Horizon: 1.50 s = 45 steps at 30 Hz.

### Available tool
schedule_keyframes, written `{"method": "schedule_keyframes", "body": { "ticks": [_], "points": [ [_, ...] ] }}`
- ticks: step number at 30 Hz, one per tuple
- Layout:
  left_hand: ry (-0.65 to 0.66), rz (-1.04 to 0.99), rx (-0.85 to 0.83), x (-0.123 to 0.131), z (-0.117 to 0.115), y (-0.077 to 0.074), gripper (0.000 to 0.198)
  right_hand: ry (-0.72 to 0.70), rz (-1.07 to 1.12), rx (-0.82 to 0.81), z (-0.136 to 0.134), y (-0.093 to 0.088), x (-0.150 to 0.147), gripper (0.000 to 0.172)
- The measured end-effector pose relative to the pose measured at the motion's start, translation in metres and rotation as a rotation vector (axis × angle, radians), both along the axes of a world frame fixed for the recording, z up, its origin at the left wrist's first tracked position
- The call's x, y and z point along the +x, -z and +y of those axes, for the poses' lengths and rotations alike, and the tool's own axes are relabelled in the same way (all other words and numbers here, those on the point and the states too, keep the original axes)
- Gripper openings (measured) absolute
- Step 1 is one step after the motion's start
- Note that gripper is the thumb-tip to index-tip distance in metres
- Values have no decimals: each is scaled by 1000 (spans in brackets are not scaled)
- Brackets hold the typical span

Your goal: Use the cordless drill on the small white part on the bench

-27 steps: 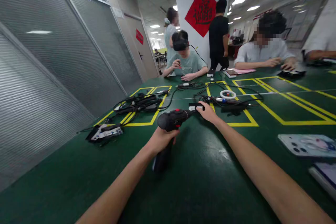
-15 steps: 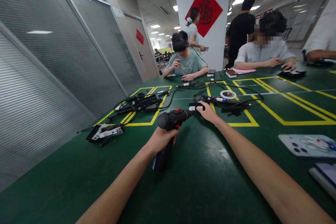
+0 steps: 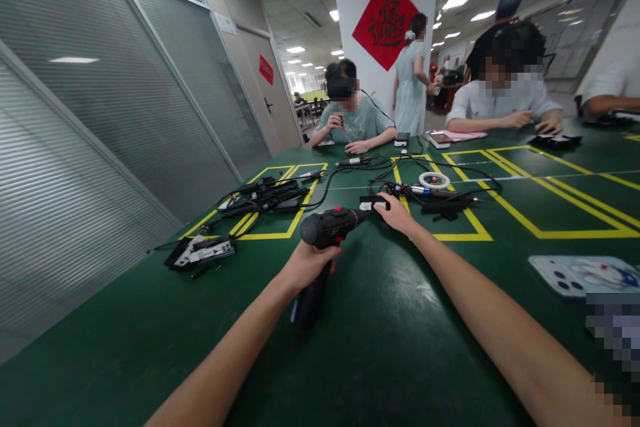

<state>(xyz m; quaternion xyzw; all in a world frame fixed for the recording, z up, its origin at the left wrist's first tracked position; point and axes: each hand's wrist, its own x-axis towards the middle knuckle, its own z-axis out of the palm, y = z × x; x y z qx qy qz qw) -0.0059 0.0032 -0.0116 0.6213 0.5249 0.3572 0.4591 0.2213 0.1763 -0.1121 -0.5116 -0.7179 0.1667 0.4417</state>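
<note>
My left hand [image 3: 311,268] is wrapped round the grip of a black cordless drill [image 3: 327,227] with red buttons. The drill's chuck points right and away from me, and its lower end hangs down near the green table. At the chuck's tip is a small black-and-white block [image 3: 371,203]. The fingers of my right hand [image 3: 396,213] close on the right end of that block. Whether a bit touches the block is too small to tell.
Left of the drill lie tangled black cables [image 3: 265,197] and an open black pouch [image 3: 203,251]. Behind my right hand are a white ring [image 3: 434,180] and pen-like tools [image 3: 425,191]. A phone [image 3: 583,275] lies at right. Two people [image 3: 355,120] [image 3: 505,103] sit across the green table [image 3: 380,347].
My hands, the drill and the block hold their places. Behind the table, two standing people have moved to the right. The seated person opposite has shifted a raised hand slightly.
</note>
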Motion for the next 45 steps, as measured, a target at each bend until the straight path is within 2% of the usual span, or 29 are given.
{"method": "schedule_keyframes", "body": {
  "ticks": [28, 36, 45],
  "points": [
    [-11, 4, -13, 2, -2, -5, 23, -32, 8, -24, -5, -5, 0, 42],
    [-46, 42, -24, 10, -7, -13, 22, -41, 17, -12, -5, -5, 0, 41],
    [20, 34, 7, 2, -2, -6, 24, -43, 10, -24, -2, -3, 0, 42]
  ]
}}
